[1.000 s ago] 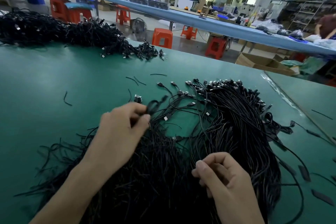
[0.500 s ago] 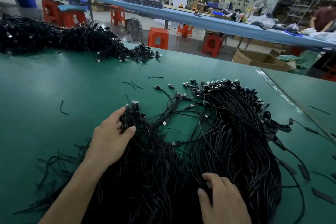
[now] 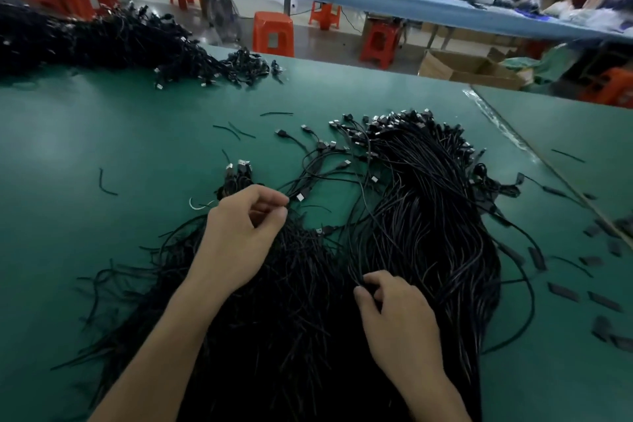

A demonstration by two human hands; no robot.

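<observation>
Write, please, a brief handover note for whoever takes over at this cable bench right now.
Left hand: thumb and forefinger pinch a thin cable at the left edge of the main pile.
Right hand: pinches strands on the pile's near side.
Done: a small bunch, plugs together, lies just beyond the left hand.
Left: most of the main pile looks unsorted; probably draw cables out singly onto the bunch.
A second heap lies at the far left of the table.

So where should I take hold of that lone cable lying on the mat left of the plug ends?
Pinch the lone cable at its plug body, coming down from the left: it lies flat on bare mat, while its cord runs right into the pile.
</observation>
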